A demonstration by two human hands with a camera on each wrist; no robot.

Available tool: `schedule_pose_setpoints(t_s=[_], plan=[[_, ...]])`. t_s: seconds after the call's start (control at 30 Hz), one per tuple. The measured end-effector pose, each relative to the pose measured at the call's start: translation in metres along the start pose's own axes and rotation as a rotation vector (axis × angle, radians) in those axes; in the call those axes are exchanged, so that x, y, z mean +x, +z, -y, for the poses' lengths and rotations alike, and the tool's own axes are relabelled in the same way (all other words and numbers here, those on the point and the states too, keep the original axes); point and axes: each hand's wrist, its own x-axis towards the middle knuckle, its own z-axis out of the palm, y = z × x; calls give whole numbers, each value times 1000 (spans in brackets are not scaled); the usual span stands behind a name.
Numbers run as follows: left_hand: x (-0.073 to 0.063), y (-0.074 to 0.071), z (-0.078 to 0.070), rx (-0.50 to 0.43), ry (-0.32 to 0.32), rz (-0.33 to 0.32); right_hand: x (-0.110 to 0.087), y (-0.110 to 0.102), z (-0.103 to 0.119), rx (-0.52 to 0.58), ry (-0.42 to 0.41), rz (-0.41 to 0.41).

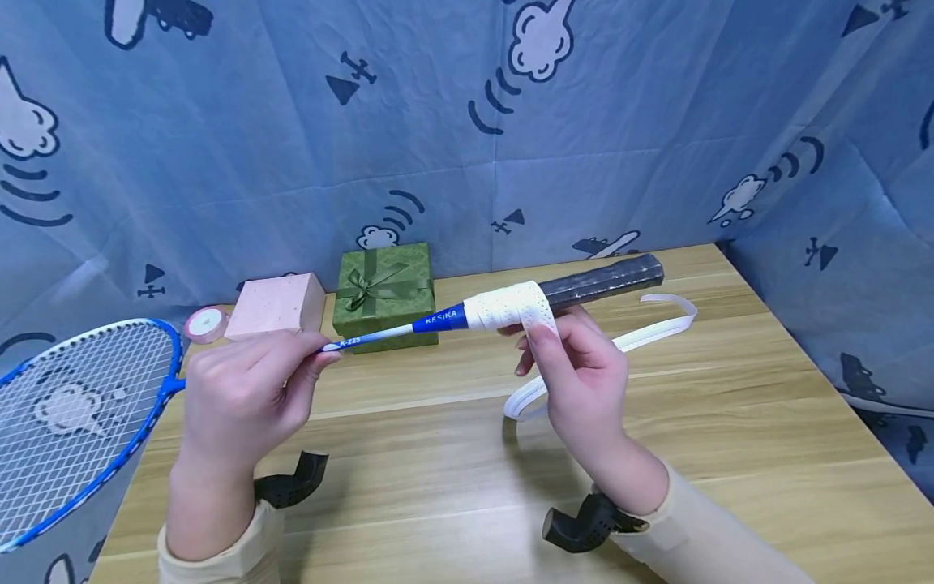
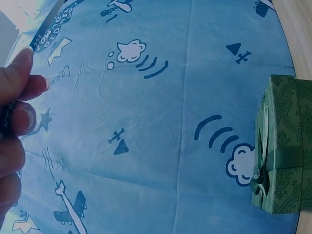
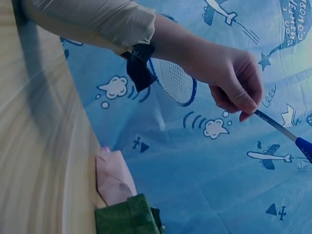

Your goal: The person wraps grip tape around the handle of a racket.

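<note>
A blue and white badminton racket (image 1: 387,333) is held above the table, its strung head at the far left and its handle to the right. My left hand (image 1: 244,397) pinches the slim shaft; the right wrist view shows this left hand (image 3: 226,73) too. White perforated grip tape (image 1: 503,308) wraps the lower part of the handle, beside the blue cone. Beyond it, the handle's black end (image 1: 606,280) is bare. With thumb and fingers my right hand (image 1: 587,381) pinches the tape just under the handle. The tape's loose tail (image 1: 660,328) curls behind that hand.
A green gift box (image 1: 387,284) with a ribbon bow stands at the table's back, beside a pink box (image 1: 277,300). Left of these is a small pink-rimmed roll (image 1: 207,323). A blue patterned curtain (image 1: 409,146) hangs behind the wooden table (image 1: 409,487).
</note>
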Motion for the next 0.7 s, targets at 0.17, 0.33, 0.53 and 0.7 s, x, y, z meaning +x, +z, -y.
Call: schedule_pose_setpoints(t_s=[0.17,0.33,0.53,0.7], plan=[[0,-2,-1,-3,-13,32,0,-1,-3,-18,-24,-42],[0,-2,-1,-58,-7,37,-1,-3,-2,7,-39,-47],[-2,-3,0,-76,-5,82,-4,-2,-2,52,11,-62],[-2,-4,1,-68,-9,115,-6,-2,-3,78,31,-59]])
